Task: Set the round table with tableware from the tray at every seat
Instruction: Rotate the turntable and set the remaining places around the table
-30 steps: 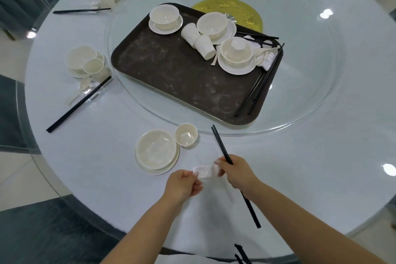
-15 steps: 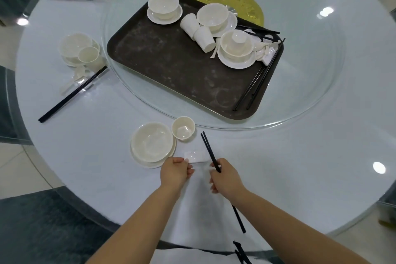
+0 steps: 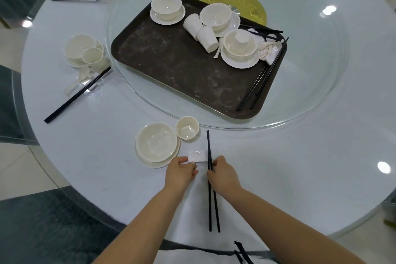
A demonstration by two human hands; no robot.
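Left hand pinches the chopstick rest; right hand grips the chopsticks. Uneven release may roll them off.

Our two bare forearms reaching forward side by side, our left hand pinching with curled fingertips, our right hand knuckles up, fingers curled in a pinch

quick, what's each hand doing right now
Left hand: pinching the white chopstick rest.
Right hand: fingers curled on the black chopsticks lying across the rest.
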